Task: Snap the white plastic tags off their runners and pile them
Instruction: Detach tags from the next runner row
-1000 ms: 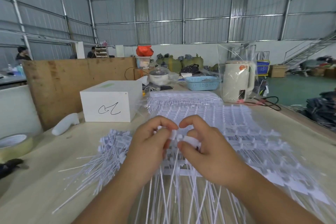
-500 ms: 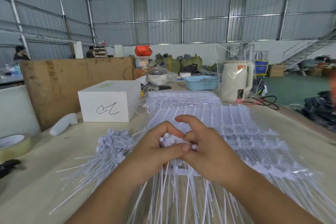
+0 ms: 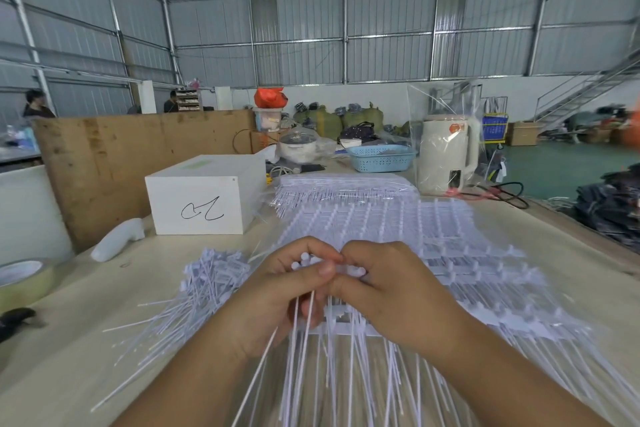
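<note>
Left hand and right hand pinching tags on runner; uneven twisting risks snapped stems, scattered pieces.

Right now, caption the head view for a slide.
Both hands, left and right, pinch white tags beside the loose pile.

White box with black scribble, blue basket, cream kettle, tape roll on table.

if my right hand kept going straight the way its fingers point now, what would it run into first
Your right hand points leftward at your left hand; their fingertips already meet over the tags, so it meets the left hand first.
</note>
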The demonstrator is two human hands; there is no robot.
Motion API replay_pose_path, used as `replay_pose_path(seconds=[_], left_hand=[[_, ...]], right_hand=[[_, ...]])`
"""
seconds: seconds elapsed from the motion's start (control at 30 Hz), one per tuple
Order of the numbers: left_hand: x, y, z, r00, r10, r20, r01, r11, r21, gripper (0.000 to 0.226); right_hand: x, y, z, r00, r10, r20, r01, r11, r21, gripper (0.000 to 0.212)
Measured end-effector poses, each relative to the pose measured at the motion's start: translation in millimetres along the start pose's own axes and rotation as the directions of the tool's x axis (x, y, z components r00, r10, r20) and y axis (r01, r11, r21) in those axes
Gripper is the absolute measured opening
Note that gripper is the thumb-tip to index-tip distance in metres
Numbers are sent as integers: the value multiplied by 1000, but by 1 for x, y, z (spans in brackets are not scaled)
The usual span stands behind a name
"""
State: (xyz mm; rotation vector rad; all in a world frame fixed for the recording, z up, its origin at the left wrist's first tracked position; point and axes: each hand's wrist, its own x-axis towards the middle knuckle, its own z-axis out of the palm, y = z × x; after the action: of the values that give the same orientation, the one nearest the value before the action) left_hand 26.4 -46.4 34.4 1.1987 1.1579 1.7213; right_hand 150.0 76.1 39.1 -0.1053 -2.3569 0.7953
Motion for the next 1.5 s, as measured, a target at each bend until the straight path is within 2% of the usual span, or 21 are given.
replay_pose_path(seconds=[0.07, 0.1, 0.17, 0.3, 0.4, 0.5, 0.67, 0.8, 0.97, 1.1, 1.2, 1.23, 1.33, 1.4, 1.5], left_hand=[[1, 0, -1, 998, -50, -25, 47, 995, -90, 14], [1, 0, -1, 996, -61, -57, 56, 995, -82, 13], [4, 0, -1, 988, -40, -151, 40, 999, -3, 9], [9, 0, -9, 941, 79, -330, -19, 983, 182, 21], [9, 1, -10, 953, 103, -285, -19, 959, 283, 9], [9, -1, -7, 966, 45, -254, 22, 967, 255, 12], [8, 2, -6, 965, 12, -262, 52, 970, 237, 16], [9, 1, 0, 931, 119, -344, -31, 968, 249, 20], [12, -1, 15, 828, 225, -514, -149, 971, 185, 23], [12, -2, 25, 763, 162, -626, -192, 981, 19, 32], [12, -1, 30, 764, 30, -645, -181, 969, -170, 22], [12, 0, 30, 763, 22, -646, -175, 969, -175, 20], [11, 1, 31, 730, 131, -670, -177, 984, -1, 29], [10, 4, 30, 707, 144, -693, -186, 982, 14, 27], [12, 14, 2, 599, 91, -795, -228, 972, -60, 19]], right_hand=[[-1, -2, 0, 999, -23, 29, 23, 1000, 17, 36], [-1, -2, -1, 999, -25, 42, 23, 999, 42, 31], [-2, -1, -4, 998, 2, 59, -7, 997, 76, 25], [0, 5, -11, 993, 112, 47, -108, 991, -78, 28], [0, 5, -12, 984, 145, 100, -148, 989, 27, 29], [0, 6, -14, 982, 138, 128, -153, 982, 111, 23], [1, 6, -13, 970, 176, 170, -199, 972, 125, 31], [1, 5, -7, 983, 174, 48, -180, 970, 164, 25], [6, -1, 7, 974, 169, -148, -142, 974, 176, 30], [9, -9, 20, 947, 193, -256, -136, 966, 221, 30], [8, -12, 25, 930, 207, -304, -136, 961, 240, 28], [7, -13, 26, 926, 202, -320, -127, 963, 239, 28], [4, -17, 30, 922, 147, -358, -102, 985, 142, 30], [6, -23, 34, 907, 139, -397, -104, 989, 108, 34], [8, -20, 23, 812, 192, -551, -73, 970, 231, 39]])
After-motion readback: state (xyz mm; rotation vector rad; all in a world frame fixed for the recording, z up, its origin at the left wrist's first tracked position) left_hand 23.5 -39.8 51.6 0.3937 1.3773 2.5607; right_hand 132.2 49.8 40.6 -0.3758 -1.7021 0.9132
